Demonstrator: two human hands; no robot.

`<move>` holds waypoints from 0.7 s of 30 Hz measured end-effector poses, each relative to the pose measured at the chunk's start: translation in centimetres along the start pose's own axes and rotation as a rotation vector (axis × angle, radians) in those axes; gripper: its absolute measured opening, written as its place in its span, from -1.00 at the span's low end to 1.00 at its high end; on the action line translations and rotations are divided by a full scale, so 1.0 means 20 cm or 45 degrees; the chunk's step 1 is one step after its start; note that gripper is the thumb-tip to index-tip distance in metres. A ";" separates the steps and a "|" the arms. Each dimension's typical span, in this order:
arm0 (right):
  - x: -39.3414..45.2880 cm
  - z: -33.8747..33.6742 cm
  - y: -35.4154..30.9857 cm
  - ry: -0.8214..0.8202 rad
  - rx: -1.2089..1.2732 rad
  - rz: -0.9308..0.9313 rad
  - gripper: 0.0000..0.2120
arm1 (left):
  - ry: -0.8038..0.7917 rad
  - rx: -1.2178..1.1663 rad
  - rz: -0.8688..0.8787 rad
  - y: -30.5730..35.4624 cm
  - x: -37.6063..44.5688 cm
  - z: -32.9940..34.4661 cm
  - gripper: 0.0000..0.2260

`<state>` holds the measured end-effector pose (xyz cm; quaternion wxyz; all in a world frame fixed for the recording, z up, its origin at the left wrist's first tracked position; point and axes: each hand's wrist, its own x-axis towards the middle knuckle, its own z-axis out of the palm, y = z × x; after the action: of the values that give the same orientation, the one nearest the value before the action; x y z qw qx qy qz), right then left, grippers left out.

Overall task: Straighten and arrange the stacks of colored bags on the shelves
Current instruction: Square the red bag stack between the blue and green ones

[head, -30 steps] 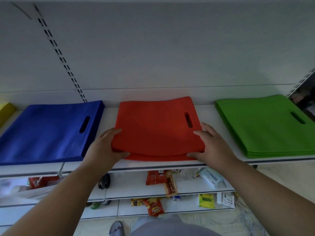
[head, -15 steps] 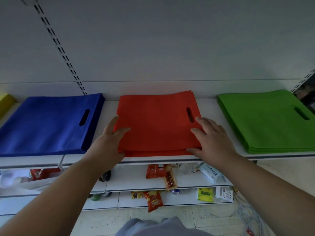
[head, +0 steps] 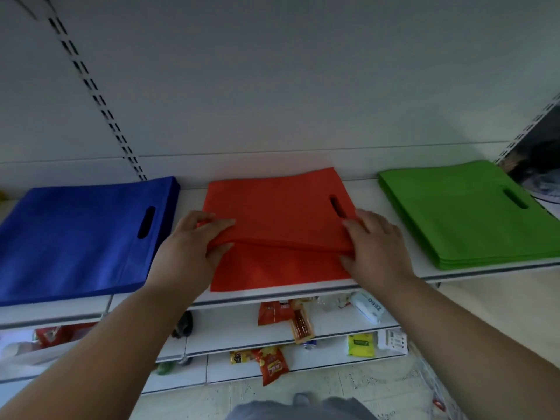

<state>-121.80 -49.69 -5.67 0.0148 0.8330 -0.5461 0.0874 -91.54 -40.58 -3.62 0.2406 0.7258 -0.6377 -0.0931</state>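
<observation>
White shop shelving, pale back panel with slotted uprights; dim light. Top shelf (head: 391, 189) carries three stacks in a row, well apart: blue bags (head: 81, 237) left, red bags (head: 278, 213) centre, green bags (head: 466, 213) right. Lower shelves hold loose snack packets (head: 272, 363) and a white pack; tiled floor below.

Red stack sits mid-shelf, front edge near the shelf lip. Its upper layers are lifted and drawn back from the bottom bag, which lies flat and exposed at the front.

Left hand (head: 194, 247) grips the upper layers at their left front corner, thumb on top, fingers curled under the edge. Right hand (head: 375, 247) pinches the right front corner likewise, just below the handle cut-out.

Handling, as judged: thin non-woven fabric, light, limp, sags between the two holds. Layers likely slide over one another easily, so a one-sided pull would skew the pile. Best taken at both front corners together, or squared by pressing flat palms against the side edges. Not fragile; creasing is the main risk.
</observation>
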 end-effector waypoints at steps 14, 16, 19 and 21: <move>-0.08 0.01 0.18 -0.323 0.801 0.150 -0.01 | -0.231 -0.176 -0.519 0.03 -0.17 0.09 -0.15; -0.04 0.01 0.20 -0.226 0.790 0.115 -0.07 | -0.199 -0.165 -0.439 0.04 -0.13 0.08 -0.18; -0.04 0.03 0.23 -0.253 0.780 0.081 -0.03 | -0.212 -0.153 -0.352 0.04 -0.10 0.08 -0.21; -0.05 0.05 0.25 -0.264 0.800 0.063 -0.01 | -0.238 -0.133 -0.399 0.02 -0.11 0.09 -0.16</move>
<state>-126.55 -50.91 -7.15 -0.3007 0.7879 -0.5109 0.1666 -92.98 -38.81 -5.34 0.2004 0.7909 -0.5307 -0.2294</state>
